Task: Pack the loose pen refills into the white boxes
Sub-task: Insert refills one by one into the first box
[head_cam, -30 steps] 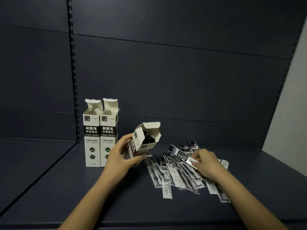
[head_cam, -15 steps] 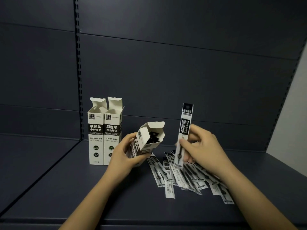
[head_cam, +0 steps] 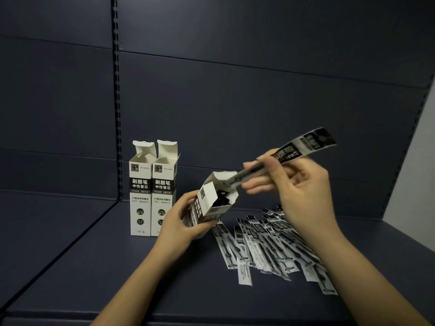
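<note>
My left hand (head_cam: pixel 179 222) grips a white box (head_cam: pixel 213 203) tilted to the right, its top flaps open and dark refills showing inside. My right hand (head_cam: pixel 299 184) pinches one packaged pen refill (head_cam: pixel 289 154) slanting down to the left, its lower tip at the box's open mouth. A pile of several loose refills (head_cam: pixel 270 243) in black-and-white sleeves lies on the dark shelf under my right hand. Two more white boxes (head_cam: pixel 151 191) stand upright side by side at the back left, their top flaps open.
The dark blue shelf (head_cam: pixel 164 278) has a back wall behind the boxes and a slotted upright post (head_cam: pixel 116 114) at the left. A pale wall (head_cam: pixel 412 172) borders the right side. A seam runs along the shelf left of the boxes.
My right hand picked a refill off the pile, lifted it upright, then tipped it and brought its lower end to the mouth of the box. The left hand kept holding the tilted box.
</note>
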`<state>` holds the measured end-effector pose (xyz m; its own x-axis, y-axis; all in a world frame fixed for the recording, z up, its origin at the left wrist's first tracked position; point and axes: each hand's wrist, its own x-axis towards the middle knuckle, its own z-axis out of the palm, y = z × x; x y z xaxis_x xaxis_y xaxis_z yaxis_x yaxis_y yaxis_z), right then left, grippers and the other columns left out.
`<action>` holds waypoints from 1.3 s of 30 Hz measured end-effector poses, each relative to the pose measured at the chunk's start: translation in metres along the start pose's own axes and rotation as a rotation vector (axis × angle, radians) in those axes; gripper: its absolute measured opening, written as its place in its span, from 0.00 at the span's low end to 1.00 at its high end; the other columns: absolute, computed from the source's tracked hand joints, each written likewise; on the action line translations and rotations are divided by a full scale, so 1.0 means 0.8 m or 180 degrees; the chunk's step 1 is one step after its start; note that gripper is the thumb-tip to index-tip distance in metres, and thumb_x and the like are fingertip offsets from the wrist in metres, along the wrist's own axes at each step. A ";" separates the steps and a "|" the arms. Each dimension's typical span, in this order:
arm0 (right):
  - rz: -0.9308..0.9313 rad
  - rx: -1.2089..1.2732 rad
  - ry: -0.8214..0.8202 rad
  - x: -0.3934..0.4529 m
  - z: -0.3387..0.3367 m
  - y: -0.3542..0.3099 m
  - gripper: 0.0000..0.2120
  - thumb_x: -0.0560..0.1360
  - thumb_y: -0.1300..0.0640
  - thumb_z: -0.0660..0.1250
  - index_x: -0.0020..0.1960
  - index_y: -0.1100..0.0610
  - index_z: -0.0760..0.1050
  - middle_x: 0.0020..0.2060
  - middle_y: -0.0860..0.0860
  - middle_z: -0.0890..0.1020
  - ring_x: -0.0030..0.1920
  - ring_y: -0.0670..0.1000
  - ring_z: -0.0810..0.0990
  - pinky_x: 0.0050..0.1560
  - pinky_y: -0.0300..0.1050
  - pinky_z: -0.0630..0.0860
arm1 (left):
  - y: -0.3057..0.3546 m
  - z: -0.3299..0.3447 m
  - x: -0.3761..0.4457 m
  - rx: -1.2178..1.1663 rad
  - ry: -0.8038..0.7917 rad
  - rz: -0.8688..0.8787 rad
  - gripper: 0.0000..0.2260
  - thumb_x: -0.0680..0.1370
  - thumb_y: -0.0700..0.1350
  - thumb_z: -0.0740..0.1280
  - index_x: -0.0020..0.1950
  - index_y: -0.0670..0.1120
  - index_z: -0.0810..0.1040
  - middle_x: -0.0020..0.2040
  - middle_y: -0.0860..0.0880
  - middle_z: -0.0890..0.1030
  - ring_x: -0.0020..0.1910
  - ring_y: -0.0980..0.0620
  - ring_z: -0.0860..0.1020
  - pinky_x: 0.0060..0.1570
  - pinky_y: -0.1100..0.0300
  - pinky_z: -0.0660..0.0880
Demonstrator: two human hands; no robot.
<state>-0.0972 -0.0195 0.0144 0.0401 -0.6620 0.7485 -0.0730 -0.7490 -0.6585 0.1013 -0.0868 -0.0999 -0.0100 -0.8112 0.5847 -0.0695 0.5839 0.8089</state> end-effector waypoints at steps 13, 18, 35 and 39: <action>-0.0151 -0.0518 -0.0076 0.000 0.007 0.012 0.11 0.72 0.52 0.70 0.48 0.59 0.85 0.39 0.53 0.87 0.38 0.50 0.85 0.45 0.42 0.82 | 0.002 0.001 0.000 -0.0024 0.0003 -0.0010 0.27 0.67 0.34 0.79 0.59 0.57 0.77 0.55 0.54 0.84 0.57 0.57 0.81 0.56 0.67 0.75; -0.0324 -0.0804 -0.0083 -0.001 0.007 0.023 0.11 0.74 0.53 0.70 0.45 0.60 0.85 0.35 0.52 0.86 0.37 0.49 0.85 0.44 0.40 0.81 | 0.002 0.000 -0.001 -0.0011 0.0011 -0.0013 0.27 0.68 0.34 0.79 0.60 0.55 0.77 0.55 0.54 0.84 0.56 0.56 0.82 0.54 0.68 0.75; -0.0093 -0.1131 -0.1076 -0.008 0.011 0.044 0.17 0.79 0.43 0.61 0.51 0.56 0.79 0.35 0.52 0.83 0.40 0.50 0.84 0.45 0.50 0.81 | 0.003 -0.001 0.000 -0.0025 0.0004 0.0013 0.28 0.67 0.32 0.79 0.61 0.51 0.77 0.55 0.54 0.84 0.56 0.59 0.81 0.54 0.70 0.74; -0.0308 -0.1457 -0.0991 -0.002 0.014 0.048 0.15 0.81 0.49 0.61 0.46 0.59 0.79 0.32 0.49 0.80 0.36 0.48 0.81 0.41 0.48 0.77 | 0.003 -0.001 0.000 0.0018 -0.0001 0.0018 0.27 0.67 0.33 0.79 0.61 0.54 0.77 0.56 0.55 0.84 0.57 0.58 0.81 0.55 0.69 0.75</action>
<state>-0.0891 -0.0471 -0.0130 0.3553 -0.6199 0.6996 -0.4765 -0.7640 -0.4350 0.1018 -0.0855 -0.0980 -0.0106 -0.8078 0.5893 -0.0751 0.5883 0.8051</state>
